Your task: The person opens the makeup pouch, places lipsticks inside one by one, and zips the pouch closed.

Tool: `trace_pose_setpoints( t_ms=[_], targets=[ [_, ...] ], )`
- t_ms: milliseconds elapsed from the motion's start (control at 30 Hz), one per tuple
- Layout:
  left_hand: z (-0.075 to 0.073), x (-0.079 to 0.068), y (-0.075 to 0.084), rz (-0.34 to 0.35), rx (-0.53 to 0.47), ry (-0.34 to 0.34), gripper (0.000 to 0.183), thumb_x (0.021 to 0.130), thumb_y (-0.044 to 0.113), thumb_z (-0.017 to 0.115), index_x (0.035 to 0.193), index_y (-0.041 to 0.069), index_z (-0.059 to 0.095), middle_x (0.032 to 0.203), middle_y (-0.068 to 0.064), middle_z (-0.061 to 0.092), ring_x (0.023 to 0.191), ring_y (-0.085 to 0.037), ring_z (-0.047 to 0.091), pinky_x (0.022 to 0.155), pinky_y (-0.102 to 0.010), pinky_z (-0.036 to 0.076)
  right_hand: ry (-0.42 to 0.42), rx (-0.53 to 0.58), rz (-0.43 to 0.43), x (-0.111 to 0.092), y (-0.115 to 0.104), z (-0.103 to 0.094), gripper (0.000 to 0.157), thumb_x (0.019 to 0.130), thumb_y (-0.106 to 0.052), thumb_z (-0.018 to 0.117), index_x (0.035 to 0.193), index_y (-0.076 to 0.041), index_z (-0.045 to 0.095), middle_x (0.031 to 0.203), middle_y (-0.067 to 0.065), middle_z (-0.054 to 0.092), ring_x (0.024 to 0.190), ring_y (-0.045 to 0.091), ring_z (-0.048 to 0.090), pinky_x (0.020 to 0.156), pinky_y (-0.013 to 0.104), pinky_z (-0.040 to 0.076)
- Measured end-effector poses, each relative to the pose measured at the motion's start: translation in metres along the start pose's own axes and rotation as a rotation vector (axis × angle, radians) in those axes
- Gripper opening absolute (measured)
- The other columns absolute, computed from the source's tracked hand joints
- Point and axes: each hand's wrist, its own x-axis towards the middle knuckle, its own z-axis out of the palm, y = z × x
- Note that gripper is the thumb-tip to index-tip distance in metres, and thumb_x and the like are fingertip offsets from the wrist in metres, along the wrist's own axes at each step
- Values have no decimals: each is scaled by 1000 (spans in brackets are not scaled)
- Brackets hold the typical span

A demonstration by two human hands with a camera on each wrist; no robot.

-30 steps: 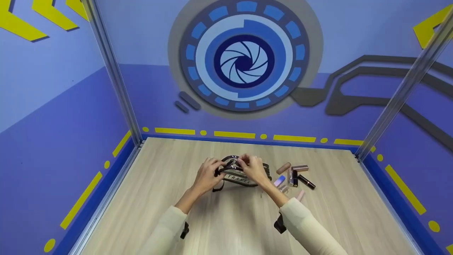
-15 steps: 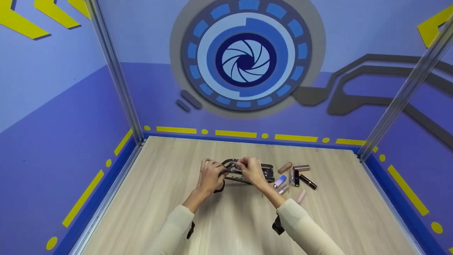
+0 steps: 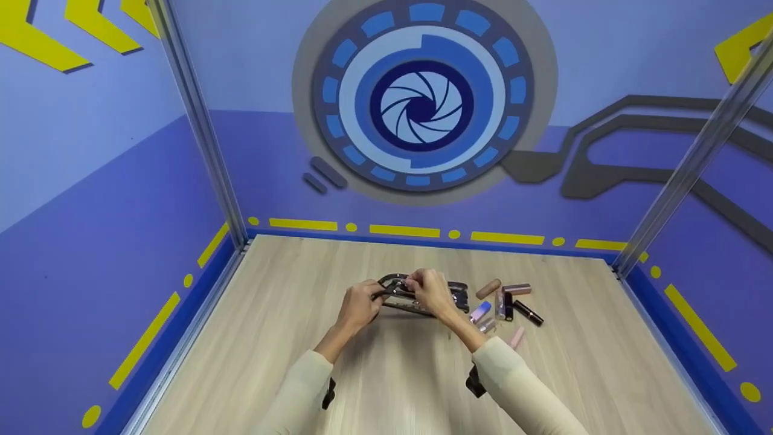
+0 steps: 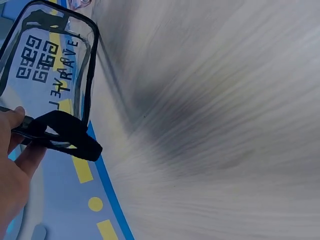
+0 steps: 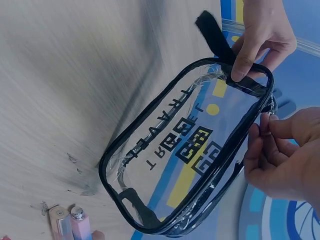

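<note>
A clear travel pouch (image 5: 187, 145) with black piping and "TRAVEL" lettering is held up over the table, and nothing shows inside it. My left hand (image 3: 357, 307) grips its left end, thumb on the clear side, beside the black strap (image 4: 65, 127). At the pouch's top edge my right hand (image 3: 432, 293) pinches a small piece at the zipper (image 5: 267, 102), thumb against curled fingers; the fingertips mostly cover that piece. From the head view the right hand hides part of the pouch's middle.
Several cosmetic tubes lie loose right of the pouch, among them a brown tube (image 3: 488, 289), a black tube (image 3: 528, 313), a blue-violet tube (image 3: 481, 312) and a pink tube (image 3: 517, 337). Blue panels (image 3: 338, 208) wall the wooden table (image 3: 290, 266) at back and sides.
The pouch has tilted, so its lettering faces the head view less. My left hand's fingers have drawn in around its end, and the strap has dropped from sight there. The right hand keeps its pinch.
</note>
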Motion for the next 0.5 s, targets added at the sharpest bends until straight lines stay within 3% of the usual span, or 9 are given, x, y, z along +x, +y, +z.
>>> trace_pose_setpoints(
  t_ms=[200,333,433,500],
  targets=[
    [9,1,2,-39,-10,-26,4,86,2,78,82,4,79,80,-6,74,75,-19,72,67,-33,59,-3,-20,52,3,5,4,11,91,0,70,81,2,75,74,10,73,66,15,60,64,34,52],
    [10,-1,6,-80,62,-110,3,89,9,77,88,6,77,84,-4,73,77,-19,71,67,-35,58,-15,31,82,2,9,10,9,90,0,69,83,3,75,75,12,73,66,13,57,62,29,49],
    [8,-3,5,-93,111,-180,7,90,12,77,97,11,76,91,-1,75,82,-17,72,68,-34,58,-24,74,57,1,13,16,9,90,1,68,83,5,73,74,12,71,64,10,54,59,23,46],
    [6,-5,2,-85,93,-217,13,90,11,76,103,12,77,96,-1,76,85,-18,70,70,-33,57,-21,91,28,0,16,20,9,90,2,68,83,6,71,73,12,70,63,8,52,57,20,44]
  ],
)
